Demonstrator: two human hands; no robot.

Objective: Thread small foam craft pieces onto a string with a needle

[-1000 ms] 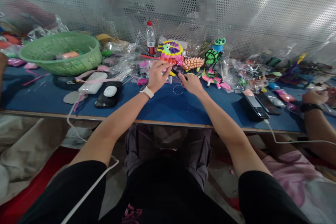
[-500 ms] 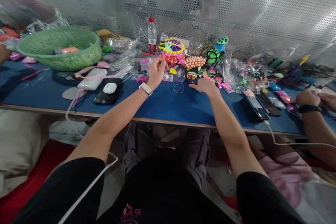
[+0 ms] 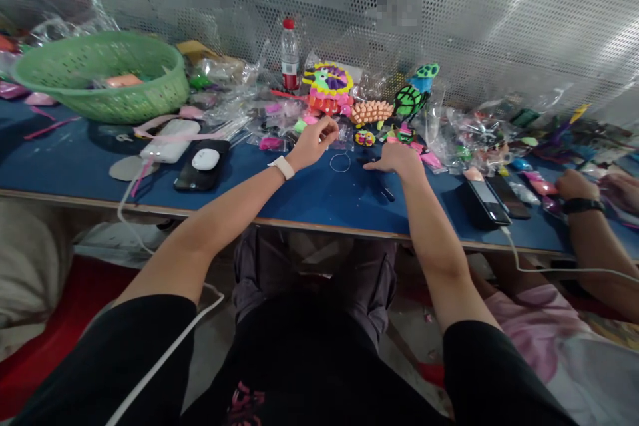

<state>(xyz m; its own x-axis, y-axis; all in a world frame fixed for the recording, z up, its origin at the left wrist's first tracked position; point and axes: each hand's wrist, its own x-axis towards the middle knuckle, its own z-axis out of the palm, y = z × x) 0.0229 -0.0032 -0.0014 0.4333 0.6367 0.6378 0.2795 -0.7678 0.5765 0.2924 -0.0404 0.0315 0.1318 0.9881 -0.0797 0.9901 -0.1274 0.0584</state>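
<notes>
My left hand (image 3: 315, 143), with a pale wristband, hovers over the table left of a thin pale loop (image 3: 340, 162). Its thumb and fingers are pinched together; anything between them is too small to make out. To the right of the loop, my right hand (image 3: 397, 160) is low over the table, palm down, with the thumb stretched out to the left. Its other fingers are mostly hidden. A dark, slender stick-like thing (image 3: 385, 193) shows below this palm. Ahead are a small yellow-and-pink figure (image 3: 365, 138), a spiky orange clay figure (image 3: 372, 112) and a pink-and-green figure (image 3: 405, 136).
A green basket (image 3: 64, 96) stands left, near a white power bank (image 3: 172, 141) and a white mouse (image 3: 206, 159) on a black phone. A red-capped bottle (image 3: 289, 56) stands behind. At right lie a black device (image 3: 484, 203) and another person's hands (image 3: 579, 186).
My left hand has moved right and slightly nearer, towards the loop. My right hand has shifted a little right, and the dark slender thing now shows beneath it. The view has tilted slightly.
</notes>
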